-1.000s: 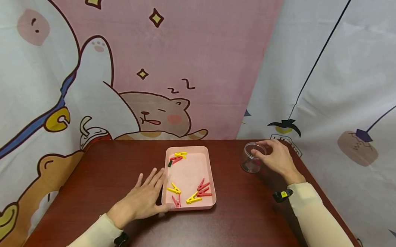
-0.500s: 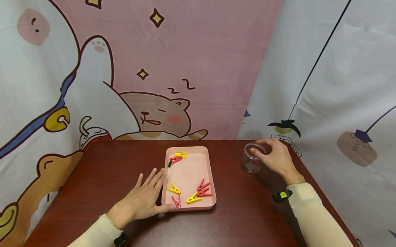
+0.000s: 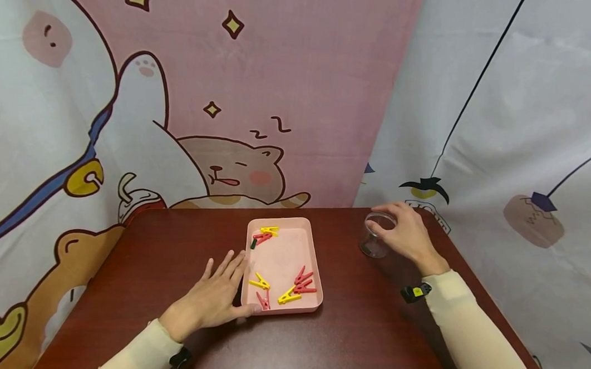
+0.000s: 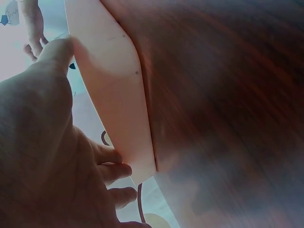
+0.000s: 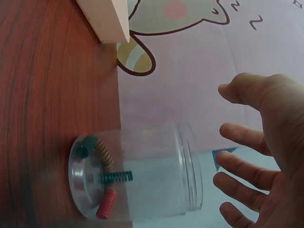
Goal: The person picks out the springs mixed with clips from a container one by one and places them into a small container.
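Note:
My left hand (image 3: 208, 298) lies along the left side of a pink tray (image 3: 284, 257), its fingers spread and touching the rim. Red clothespins (image 3: 305, 289) and yellow clothespins (image 3: 289, 297) lie in the tray, with a small dark green piece (image 3: 254, 244) at the upper left. Over the mouth of a clear jar (image 3: 373, 247) hovers my right hand (image 3: 407, 237). In the right wrist view its fingers are extended and apart from the jar, holding nothing. Inside the jar are several coil springs, including a red spring (image 5: 107, 203), a green spring (image 5: 118, 177) and a brownish spring (image 5: 104, 154).
Tray and jar stand on a dark reddish-brown wooden table (image 3: 343, 338), the jar to the tray's right near the far edge. A cartoon-printed cloth (image 3: 316, 105) hangs behind the table, and a pale cloth (image 3: 518, 128) hangs on the right.
My right hand has shifted slightly left and up over the jar's mouth. The left hand, the tray and the clothespins stay as they were.

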`<action>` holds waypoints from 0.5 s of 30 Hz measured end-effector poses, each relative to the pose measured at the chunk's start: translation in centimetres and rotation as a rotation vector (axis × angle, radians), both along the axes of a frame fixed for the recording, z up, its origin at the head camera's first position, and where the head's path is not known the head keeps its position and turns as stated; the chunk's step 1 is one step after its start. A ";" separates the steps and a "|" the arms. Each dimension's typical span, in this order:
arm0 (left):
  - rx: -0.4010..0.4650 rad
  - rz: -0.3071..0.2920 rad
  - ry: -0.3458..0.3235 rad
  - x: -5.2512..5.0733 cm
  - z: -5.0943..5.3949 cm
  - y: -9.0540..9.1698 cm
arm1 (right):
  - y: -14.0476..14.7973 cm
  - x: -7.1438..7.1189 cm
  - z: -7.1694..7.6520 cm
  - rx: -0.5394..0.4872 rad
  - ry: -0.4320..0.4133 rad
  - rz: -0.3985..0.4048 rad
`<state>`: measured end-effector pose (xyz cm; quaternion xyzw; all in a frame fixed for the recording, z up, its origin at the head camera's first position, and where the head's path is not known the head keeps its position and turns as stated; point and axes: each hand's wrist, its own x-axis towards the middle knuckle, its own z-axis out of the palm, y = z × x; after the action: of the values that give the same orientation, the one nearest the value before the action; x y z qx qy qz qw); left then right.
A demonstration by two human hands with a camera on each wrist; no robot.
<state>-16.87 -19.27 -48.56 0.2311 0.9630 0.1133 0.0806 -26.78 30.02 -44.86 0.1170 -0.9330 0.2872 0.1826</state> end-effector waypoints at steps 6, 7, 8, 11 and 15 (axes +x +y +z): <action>0.006 0.001 -0.002 0.0 0.1 0.0 | -1.1 0.1 0.4 0.023 0.022 0.030; 0.008 0.000 -0.001 0.0 0.1 0.0 | -1.3 0.1 0.4 0.027 0.020 0.033; 0.008 0.000 0.001 -0.1 0.1 0.0 | -1.5 0.1 0.5 0.031 0.017 0.035; 0.008 0.001 0.002 -0.1 0.0 -0.1 | -2.1 0.1 0.6 0.043 0.007 0.045; 0.012 0.002 0.002 0.0 0.0 -0.1 | -3.2 0.1 0.7 0.071 0.010 0.067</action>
<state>-16.85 -19.39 -48.59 0.2307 0.9626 0.1188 0.0781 -26.67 26.80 -44.15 0.1561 -0.9373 0.2593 0.1731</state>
